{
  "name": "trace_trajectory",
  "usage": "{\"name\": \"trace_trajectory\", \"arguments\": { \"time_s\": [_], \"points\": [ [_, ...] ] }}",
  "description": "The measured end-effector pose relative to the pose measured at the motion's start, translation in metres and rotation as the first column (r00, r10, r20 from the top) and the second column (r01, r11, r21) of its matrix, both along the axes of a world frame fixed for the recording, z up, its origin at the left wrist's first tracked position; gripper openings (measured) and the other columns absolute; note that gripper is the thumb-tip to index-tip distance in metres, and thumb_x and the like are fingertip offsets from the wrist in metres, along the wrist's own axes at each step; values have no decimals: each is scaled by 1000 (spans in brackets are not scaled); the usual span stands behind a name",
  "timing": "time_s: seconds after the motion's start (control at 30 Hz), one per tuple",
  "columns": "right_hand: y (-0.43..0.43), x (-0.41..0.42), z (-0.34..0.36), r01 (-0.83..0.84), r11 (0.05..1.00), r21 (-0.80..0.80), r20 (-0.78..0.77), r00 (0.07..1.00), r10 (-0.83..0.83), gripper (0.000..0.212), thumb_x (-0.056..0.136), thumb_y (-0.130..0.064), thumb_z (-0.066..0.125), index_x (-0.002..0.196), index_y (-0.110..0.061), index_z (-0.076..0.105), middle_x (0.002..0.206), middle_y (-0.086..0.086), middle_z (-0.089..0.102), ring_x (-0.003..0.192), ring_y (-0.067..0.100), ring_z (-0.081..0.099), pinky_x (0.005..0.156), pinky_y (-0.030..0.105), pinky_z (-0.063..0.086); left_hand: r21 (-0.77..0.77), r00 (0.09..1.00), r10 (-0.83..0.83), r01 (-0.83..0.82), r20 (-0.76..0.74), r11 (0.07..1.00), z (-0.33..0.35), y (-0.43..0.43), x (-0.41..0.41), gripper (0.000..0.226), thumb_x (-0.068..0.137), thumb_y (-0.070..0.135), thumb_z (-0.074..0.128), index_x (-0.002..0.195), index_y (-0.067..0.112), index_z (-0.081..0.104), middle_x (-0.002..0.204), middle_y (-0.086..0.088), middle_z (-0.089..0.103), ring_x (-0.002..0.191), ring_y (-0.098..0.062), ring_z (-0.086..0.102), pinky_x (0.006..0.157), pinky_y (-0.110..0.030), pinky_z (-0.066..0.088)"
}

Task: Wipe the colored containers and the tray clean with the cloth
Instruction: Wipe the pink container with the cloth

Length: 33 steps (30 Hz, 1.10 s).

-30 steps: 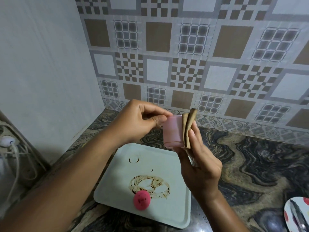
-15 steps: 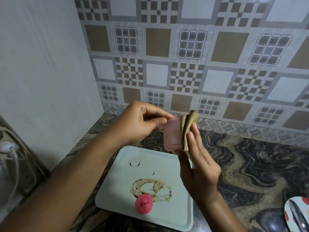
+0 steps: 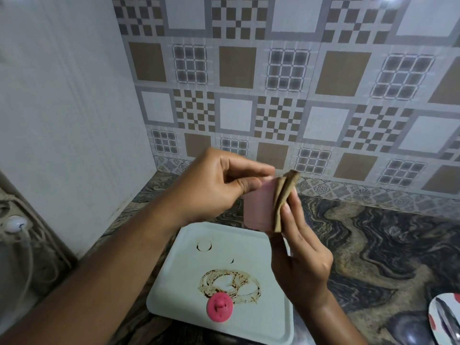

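My left hand [image 3: 219,185] holds a pale pink container [image 3: 258,207] in the air above the tray, gripping its left side with thumb and fingers. My right hand [image 3: 298,255] presses a folded brown cloth [image 3: 282,197] against the container's right side. Below lies a pale green tray [image 3: 174,290] on the marble counter, marked with a brown smear [image 3: 229,285] and a small brown ring [image 3: 204,246]. A bright pink lid [image 3: 219,307] with a knob rests on the tray near its front edge.
A dark marbled counter [image 3: 373,245] runs to the patterned tile wall behind. The edge of a white plate with red spots [image 3: 445,317] shows at the lower right. White cables and a plug [image 3: 15,225] sit at the far left beside a plain wall.
The container and cloth stay together between both hands and have tilted slightly. The cloth has shifted a little along the container's side. Tray and lid lie as before.
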State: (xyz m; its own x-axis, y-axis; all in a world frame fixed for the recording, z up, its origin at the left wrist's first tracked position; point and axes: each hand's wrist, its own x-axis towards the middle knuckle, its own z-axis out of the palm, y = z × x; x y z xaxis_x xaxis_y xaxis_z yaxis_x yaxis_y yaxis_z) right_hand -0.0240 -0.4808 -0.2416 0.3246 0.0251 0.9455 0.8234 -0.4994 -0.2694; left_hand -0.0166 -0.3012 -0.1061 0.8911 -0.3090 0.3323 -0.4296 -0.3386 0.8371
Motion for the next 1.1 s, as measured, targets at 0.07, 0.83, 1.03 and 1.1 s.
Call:
{"name": "trace_trajectory", "arguments": {
  "time_s": [0.07, 0.83, 1.03, 1.1],
  "points": [
    [-2, -1, 4, 1, 1000, 29, 14, 1000, -1, 41, 96, 0, 60, 134, 4, 48, 135, 36, 51, 138, 24, 53, 108, 28, 48, -21, 999, -29, 29, -13, 999, 2, 8, 3, 30, 87, -2, 68, 116, 6, 71, 112, 1, 75, 108, -7, 69, 90, -24, 55],
    [-16, 0, 5, 7, 1000, -16, 12, 1000, -7, 52, 84, 15, 68, 133, 10, 51, 142, 33, 48, 133, 38, 56, 107, 40, 52, -69, 991, 136, -135, 4, 988, -14, -18, 9, 10, 85, 12, 72, 93, 15, 78, 84, 1, 77, 80, -15, 75, 75, -31, 62],
    [-29, 5, 10, 78, 996, 49, 19, 997, -79, 35, 95, 4, 62, 127, 16, 54, 137, 34, 52, 135, 28, 55, 109, 31, 49, -36, 994, 109, -109, -4, 993, -5, -26, 5, 19, 87, 13, 72, 105, 15, 77, 96, 5, 78, 90, -10, 73, 80, -30, 61],
    [-33, 7, 11, 78, 996, 53, 12, 997, -79, 34, 93, 7, 62, 125, 16, 54, 135, 34, 53, 135, 27, 56, 110, 30, 48, -16, 996, 84, -85, -26, 996, -6, -23, 9, 16, 86, 13, 72, 101, 16, 78, 93, 2, 78, 88, -15, 74, 81, -36, 61]
  ]
}}
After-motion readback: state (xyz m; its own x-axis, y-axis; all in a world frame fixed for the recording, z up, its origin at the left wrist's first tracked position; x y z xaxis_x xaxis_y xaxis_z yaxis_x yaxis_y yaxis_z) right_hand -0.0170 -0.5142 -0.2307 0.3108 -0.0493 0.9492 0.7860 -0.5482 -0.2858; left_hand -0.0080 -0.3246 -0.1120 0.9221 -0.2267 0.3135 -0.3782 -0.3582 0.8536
